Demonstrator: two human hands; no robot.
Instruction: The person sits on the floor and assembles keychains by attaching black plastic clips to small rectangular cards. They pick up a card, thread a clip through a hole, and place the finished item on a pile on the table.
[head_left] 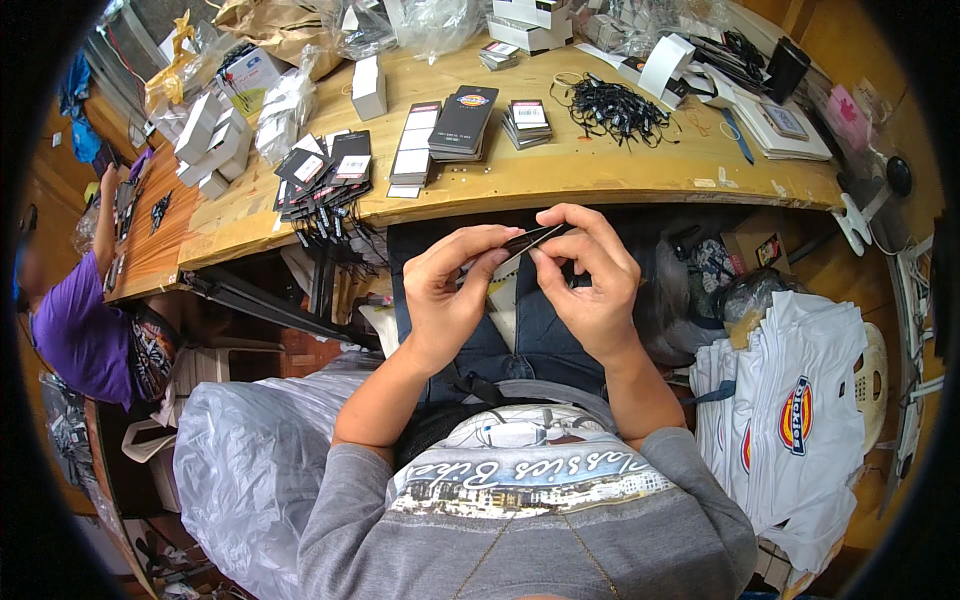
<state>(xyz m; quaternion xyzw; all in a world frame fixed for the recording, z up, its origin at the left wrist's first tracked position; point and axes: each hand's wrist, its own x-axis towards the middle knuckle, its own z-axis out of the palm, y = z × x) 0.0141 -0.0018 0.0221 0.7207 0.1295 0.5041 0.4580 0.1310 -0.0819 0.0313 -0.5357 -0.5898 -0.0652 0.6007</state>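
Just short of the table's near edge, above the person's lap, a thin dark card (530,242) is held up between two bare hands. The left hand (445,290) has its thumb and forefinger pressed together on the card's left end, the other fingers curled behind. The right hand (598,275) pinches toward the other end, forefinger arched over the top and thumb tip close below, leaving a rounded gap between the thumb and the palm. Seen nearly edge-on, the card shows a dark side and a pale edge; its long axis slants from the lower left, by the left thumb, up to the right forefinger. The fingertips cover both ends, so its full outline cannot be told. Beyond the hands, on the wooden table (700,178), lie a fanned heap of black tags (325,172) with cords hanging over the front edge, a strip-like stack of white cards (412,148), a taller stack of black cards (462,125), a small stack of labels (527,120) and a tangle of black cords (618,110). Folded white shirts (780,430) sit at the person's right, a bulky grey plastic bag (255,460) at the left, and farther left is a co-worker in a purple top (85,325).
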